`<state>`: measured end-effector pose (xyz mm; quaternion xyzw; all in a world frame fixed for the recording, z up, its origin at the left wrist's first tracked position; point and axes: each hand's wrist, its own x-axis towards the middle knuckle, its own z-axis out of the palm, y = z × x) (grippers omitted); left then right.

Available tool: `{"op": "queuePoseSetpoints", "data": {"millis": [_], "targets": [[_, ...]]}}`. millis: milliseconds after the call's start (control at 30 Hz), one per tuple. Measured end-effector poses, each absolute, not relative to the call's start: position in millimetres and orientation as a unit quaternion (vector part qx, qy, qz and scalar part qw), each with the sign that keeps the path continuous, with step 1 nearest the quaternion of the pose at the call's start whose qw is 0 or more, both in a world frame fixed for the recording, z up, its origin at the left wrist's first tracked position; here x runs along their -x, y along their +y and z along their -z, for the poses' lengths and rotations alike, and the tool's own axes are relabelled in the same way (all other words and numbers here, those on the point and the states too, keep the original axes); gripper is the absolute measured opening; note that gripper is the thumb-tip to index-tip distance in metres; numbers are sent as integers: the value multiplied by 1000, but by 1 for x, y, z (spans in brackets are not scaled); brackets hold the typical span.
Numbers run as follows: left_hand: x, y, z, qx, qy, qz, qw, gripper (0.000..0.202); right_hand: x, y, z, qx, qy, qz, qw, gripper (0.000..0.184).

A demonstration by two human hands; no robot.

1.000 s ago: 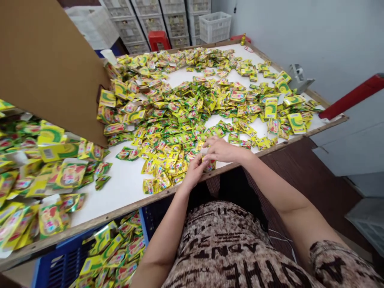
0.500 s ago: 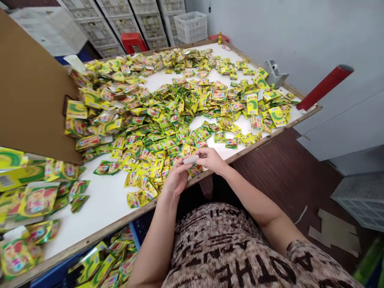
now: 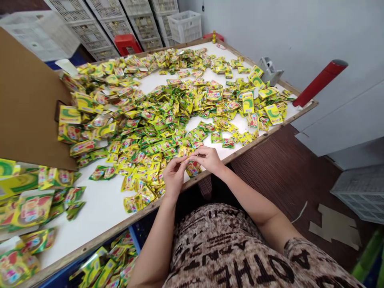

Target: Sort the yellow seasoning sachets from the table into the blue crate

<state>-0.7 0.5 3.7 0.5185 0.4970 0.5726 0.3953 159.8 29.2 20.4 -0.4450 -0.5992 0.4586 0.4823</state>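
Yellow foil in the fingers: a small yellow foil sachet (image 3: 185,152) sits between both hands, just over the near edge of the table and above the front fringe of the heap.
Left hand (image 3: 173,176): raised with its back toward the camera, thumb and fingertips closed together on the sachet's left end.
Right hand (image 3: 209,158): comes in from the right, fingers curled and pinched on the same sachet's right end — the two sets of fingertips almost touch.
Under the right hand: a red-and-yellow sachet (image 3: 193,169) lies at the table's rim, just below the palm.
Heap: loose yellow-and-green sachets (image 3: 156,120) cover most of the tabletop, thickest in the middle.
Table: white-topped table with a wooden rim (image 3: 99,208); its white top shows to the left of the hands.
Left side: a tall brown cardboard sheet (image 3: 27,112) stands on the table, with larger yellow-green pouches (image 3: 30,208) lying in front of it.
Below: a blue plastic crate (image 3: 134,237) under the table edge holds more packets.
Right corner: a red tube (image 3: 319,83) slants up from the table's corner.
Far back: white slotted crates (image 3: 186,26) are stacked by the wall — a red plastic stool (image 3: 127,43) stands beside them.
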Motion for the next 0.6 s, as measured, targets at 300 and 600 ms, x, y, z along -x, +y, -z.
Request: {"op": "queuePoseSetpoints", "data": {"millis": [300, 600], "targets": [[11, -7, -4, -703, 450, -482, 265, 18, -199, 20, -6, 422, -702, -340, 462, 19], [5, -10, -8, -703, 438, -442, 344, 31, -271, 55, 13, 723, -658, -57, 203, 12]]}}
